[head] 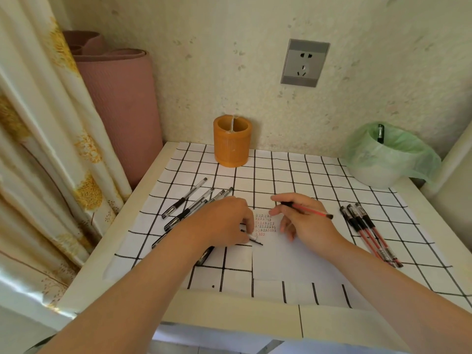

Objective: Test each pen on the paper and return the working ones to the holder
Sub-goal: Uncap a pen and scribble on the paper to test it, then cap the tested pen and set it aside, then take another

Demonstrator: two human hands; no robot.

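Note:
My right hand [304, 221] holds a red pen [313, 210] between thumb and fingers, its body pointing right, just above a white paper [283, 256] marked with small red and black scribbles [266, 224]. My left hand [224, 221] rests on the paper's left edge, fingers curled round a small pen cap [253, 236]. Several black pens [189, 203] lie to the left, partly under my left arm. Three red pens [370, 233] lie on the right. An orange holder [232, 140] stands at the back.
A small bin lined with a green bag [388, 157] sits at the back right with a black pen [380, 133] in it. A checked cloth [319, 175] covers the table. Curtain [38, 149] and a rolled pink mat [122, 106] stand at the left.

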